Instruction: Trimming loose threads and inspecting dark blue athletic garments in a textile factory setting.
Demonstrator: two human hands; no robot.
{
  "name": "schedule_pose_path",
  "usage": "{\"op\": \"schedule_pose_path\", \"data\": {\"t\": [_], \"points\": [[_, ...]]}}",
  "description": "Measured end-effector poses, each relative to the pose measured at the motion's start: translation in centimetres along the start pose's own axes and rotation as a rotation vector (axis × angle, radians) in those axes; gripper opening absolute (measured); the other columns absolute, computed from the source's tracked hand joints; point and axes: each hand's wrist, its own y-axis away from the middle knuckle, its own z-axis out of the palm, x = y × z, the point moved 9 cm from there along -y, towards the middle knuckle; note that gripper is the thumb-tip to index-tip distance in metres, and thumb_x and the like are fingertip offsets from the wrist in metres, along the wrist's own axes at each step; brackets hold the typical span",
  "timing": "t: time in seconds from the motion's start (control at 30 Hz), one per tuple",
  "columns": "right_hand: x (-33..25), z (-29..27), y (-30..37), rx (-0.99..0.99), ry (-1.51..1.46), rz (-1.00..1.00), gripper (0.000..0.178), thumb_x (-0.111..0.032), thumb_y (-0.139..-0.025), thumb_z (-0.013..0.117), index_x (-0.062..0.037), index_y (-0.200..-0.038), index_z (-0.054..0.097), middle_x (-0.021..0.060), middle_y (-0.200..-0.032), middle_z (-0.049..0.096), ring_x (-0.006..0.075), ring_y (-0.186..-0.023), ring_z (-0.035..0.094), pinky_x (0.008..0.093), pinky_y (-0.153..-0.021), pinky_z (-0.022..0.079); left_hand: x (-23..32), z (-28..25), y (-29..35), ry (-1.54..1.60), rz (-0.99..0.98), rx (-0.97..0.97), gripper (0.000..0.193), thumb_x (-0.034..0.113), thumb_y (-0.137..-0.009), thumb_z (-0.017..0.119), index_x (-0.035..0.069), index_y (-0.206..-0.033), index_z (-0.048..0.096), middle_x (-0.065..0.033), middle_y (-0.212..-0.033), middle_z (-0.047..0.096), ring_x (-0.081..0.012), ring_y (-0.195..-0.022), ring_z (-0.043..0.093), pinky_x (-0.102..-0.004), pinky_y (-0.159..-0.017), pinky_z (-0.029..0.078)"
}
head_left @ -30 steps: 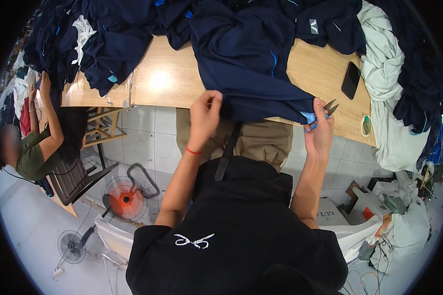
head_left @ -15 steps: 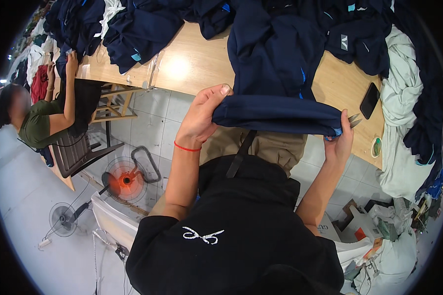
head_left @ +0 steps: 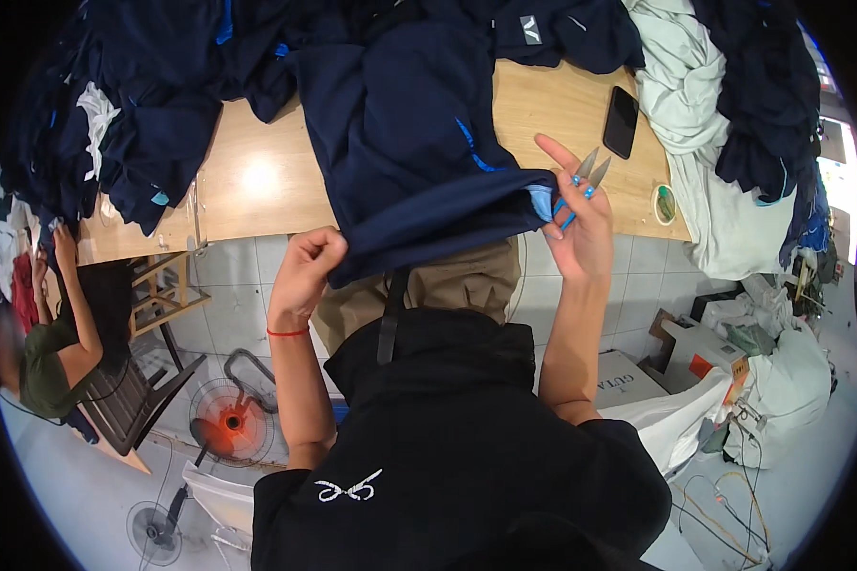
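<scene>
A navy garment lies over the table edge, its open hem stretched toward me. My left hand is closed on the hem's left corner, with a red string round the wrist. At the hem's right end, my right hand holds small blue-handled thread snips in its fingers, blades apart and pointing up. Its index finger stretches out past them. Beside its thumb shows a light blue patch inside the hem; whether the thumb also pinches the cloth, I cannot tell.
A black phone and a small round container lie on the wooden table, right of the garment. More navy garments and pale cloth are heaped around. At left, a person handles cloth near a chair and fans.
The hem, held up as a narrow taut band, now sits lower and opens wider, with more of the garment spread beyond it. My right index finger has stretched out, and the view has shifted right.
</scene>
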Motion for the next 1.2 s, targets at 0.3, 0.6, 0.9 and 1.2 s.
{"op": "schedule_pose_path", "data": {"t": [0.3,0.6,0.9,1.2], "points": [[1.5,4.4,0.9,-0.192,0.035,0.090,0.055,-0.009,-0.108,0.063,0.0048,-0.160,0.047,0.0061,-0.110,0.076,0.0006,-0.075,0.055,0.0191,-0.051,0.033,-0.3,-1.3,-2.2,1.525,0.407,-0.173,0.044,0.016,-0.115,0.051,-0.008,-0.152,0.052,-0.0240,-0.157,0.057,-0.0352,-0.152,0.050,-0.0516,-0.132,0.034],[3.4,5.7,0.7,-0.344,-0.413,0.131,0.065,-0.002,-0.108,0.053,0.0028,-0.168,0.029,0.0227,-0.149,0.061,0.0228,-0.135,0.059,0.0207,-0.056,0.036,1.5,-2.2,-1.8,1.656,0.505,0.016,0.074,0.009,-0.110,0.055,-0.018,-0.164,0.012,-0.0332,-0.171,0.030,-0.0402,-0.162,0.030,-0.0503,-0.137,0.024],[2.8,3.2,0.0,-0.287,-0.733,0.127,0.073,-0.006,-0.109,0.050,0.0010,-0.172,0.014,0.0346,-0.162,0.044,0.0349,-0.146,0.052,0.0246,-0.058,0.044,1.2,-2.4,-1.0,1.645,0.504,0.175,0.040,0.004,-0.099,0.063,-0.013,-0.133,0.050,-0.0341,-0.164,0.040,-0.0426,-0.161,0.030,-0.0582,-0.137,0.017],[1.5,2.2,0.8,-0.103,-0.266,-0.053,0.063,0.007,-0.100,0.066,0.0026,-0.160,0.045,0.0066,-0.105,0.073,0.0077,-0.065,0.054,0.0186,-0.051,0.034,5.2,1.1,0.2,1.086,0.579,0.206,0.060,-0.008,-0.102,0.056,0.016,-0.156,0.045,-0.0175,-0.159,0.052,-0.0314,-0.148,0.053,-0.0470,-0.120,0.050]]}}
